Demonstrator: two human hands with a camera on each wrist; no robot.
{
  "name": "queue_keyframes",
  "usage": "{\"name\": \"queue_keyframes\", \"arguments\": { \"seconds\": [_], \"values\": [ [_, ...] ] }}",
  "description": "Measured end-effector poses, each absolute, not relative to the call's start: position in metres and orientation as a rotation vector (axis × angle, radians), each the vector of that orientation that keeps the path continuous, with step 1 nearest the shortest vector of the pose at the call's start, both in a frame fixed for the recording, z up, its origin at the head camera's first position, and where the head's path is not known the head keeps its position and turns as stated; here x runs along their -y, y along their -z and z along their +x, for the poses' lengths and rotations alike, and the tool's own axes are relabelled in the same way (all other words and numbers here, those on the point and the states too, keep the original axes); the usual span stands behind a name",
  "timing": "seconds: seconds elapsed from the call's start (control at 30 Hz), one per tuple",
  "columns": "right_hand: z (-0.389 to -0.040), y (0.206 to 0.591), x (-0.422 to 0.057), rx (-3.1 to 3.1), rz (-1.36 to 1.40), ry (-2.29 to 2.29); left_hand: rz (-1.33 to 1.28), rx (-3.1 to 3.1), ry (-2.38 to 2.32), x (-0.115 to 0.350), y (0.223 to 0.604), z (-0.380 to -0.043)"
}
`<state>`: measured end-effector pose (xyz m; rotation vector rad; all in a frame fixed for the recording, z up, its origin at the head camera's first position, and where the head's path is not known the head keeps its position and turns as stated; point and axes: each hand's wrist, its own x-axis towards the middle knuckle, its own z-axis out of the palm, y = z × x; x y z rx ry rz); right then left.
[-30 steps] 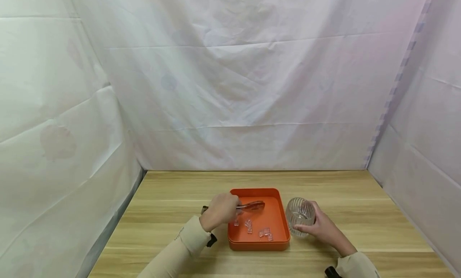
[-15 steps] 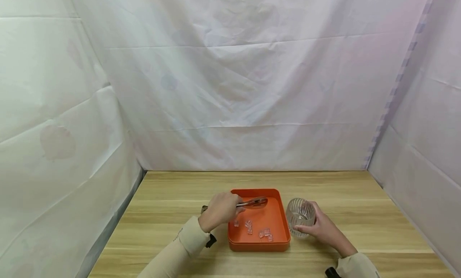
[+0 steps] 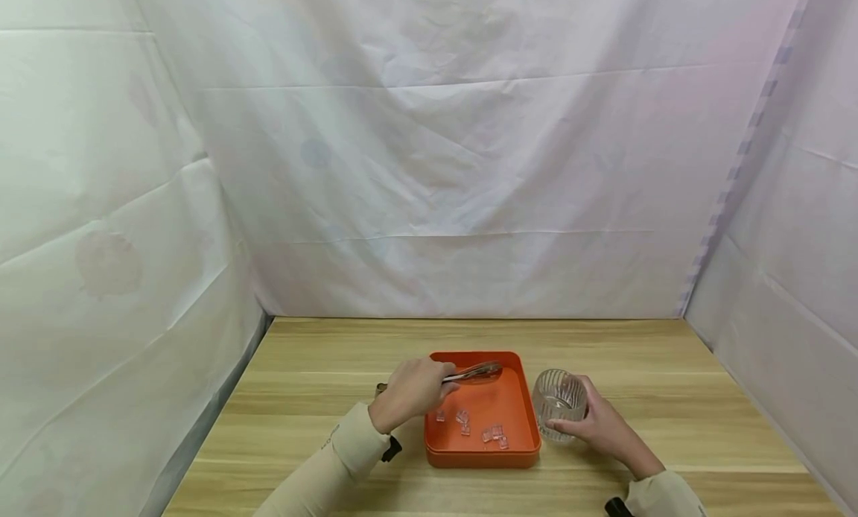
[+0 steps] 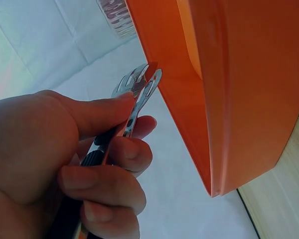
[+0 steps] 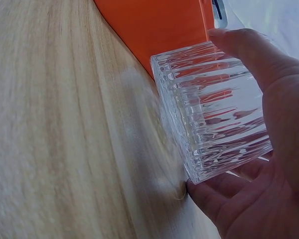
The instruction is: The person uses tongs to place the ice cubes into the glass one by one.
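My left hand (image 3: 410,392) grips a pair of metal tongs (image 3: 480,371) over the left side of an orange tray (image 3: 482,459). The tongs' heads point right, above the tray's far part. The left wrist view shows their dark handle inside the curled fingers and the two slotted metal heads (image 4: 151,85) close together; I see no cube between them. Several small clear cubes (image 3: 497,432) lie in the near half of the tray. Right of the tray, my right hand (image 3: 599,420) holds a clear ribbed glass (image 3: 558,392) round its side, thumb in front. The glass looks empty.
A wood-grain table (image 3: 322,353) lies under everything. White cloth (image 3: 429,167) hangs behind it and along both sides. The tray's raised wall (image 4: 259,99) stands between the tongs and the glass's side of the table, close beside the glass.
The tongs' heads have shifted slightly right and away from me, and my left hand a little with them. My right hand, the glass and the cubes stay where they were.
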<state>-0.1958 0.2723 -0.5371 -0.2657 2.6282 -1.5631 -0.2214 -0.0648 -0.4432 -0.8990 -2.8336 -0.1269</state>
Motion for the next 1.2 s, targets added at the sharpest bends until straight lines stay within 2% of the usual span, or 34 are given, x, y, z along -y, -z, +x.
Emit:
{"name": "queue_keyframes", "arguments": {
  "seconds": [1.2],
  "values": [
    [-0.194,0.534,-0.27,-2.667,-0.243,1.505,-0.966,2.807,0.132,0.052,0.428,-0.213]
  ]
}}
